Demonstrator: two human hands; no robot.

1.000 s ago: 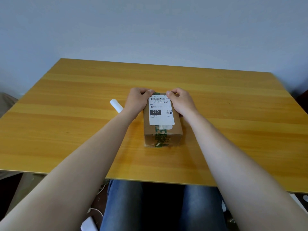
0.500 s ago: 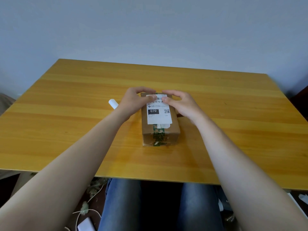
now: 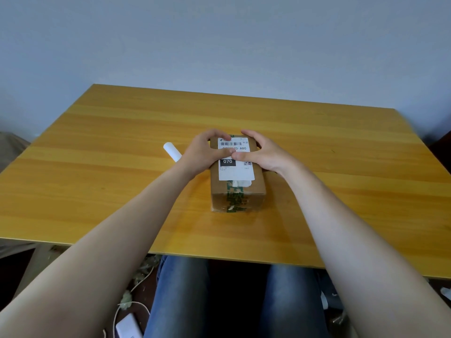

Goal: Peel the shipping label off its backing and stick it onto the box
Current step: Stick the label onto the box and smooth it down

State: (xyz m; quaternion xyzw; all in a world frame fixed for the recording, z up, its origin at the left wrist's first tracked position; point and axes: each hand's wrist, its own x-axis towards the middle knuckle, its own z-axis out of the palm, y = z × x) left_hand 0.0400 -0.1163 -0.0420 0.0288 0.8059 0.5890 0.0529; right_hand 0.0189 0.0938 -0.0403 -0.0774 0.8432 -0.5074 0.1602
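One cardboard box (image 3: 238,189) sits near the middle of the wooden table (image 3: 97,147), its short end facing the near edge. One white shipping label (image 3: 236,170) lies flat on the box's top, printed with a barcode, "070" in a black block and a small QR code. Two hands rest on it. The left hand (image 3: 202,152) curls over the box's far left corner, thumb laid flat across the label; its grip is loose, holding nothing. The right hand (image 3: 262,152) mirrors it at the far right corner, thumb tip meeting the left thumb mid-label, fingers spread and unclenched. One white paper roll (image 3: 172,151) lies just left of the left hand.
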